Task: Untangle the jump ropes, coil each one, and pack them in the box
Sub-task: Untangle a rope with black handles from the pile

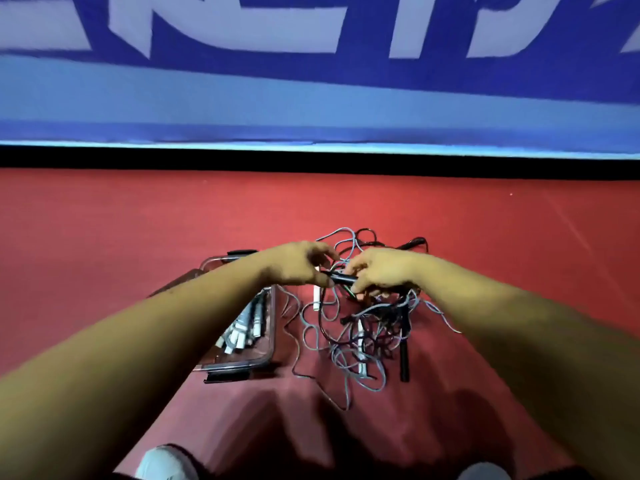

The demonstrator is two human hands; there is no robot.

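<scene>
Over on the left sits the clear box [239,367] on the red floor [138,254], with white handles [239,336] already lying inside, so part of the packing looks done. Moving in, the left hand [298,265] is up above the floor, its thumb and fingers pinching one end of a black handle [343,279]. Right beside it, the right hand [381,271] curls round the other end, so both hands are clamped on that one handle. Below and just right of the box lies the tangle of jump ropes [363,336], grey and dark cords looped through each other. A white handle [316,296] lies at its left edge and a loose black handle [404,362] sticks out on the right.

These cords look thin, light and floppy, and they'll likely snag rather than slide. The stiff handles are the sensible places to take hold. My read: feed this handle back through the loops, gently, since a hard tug would probably tighten the knots.
</scene>
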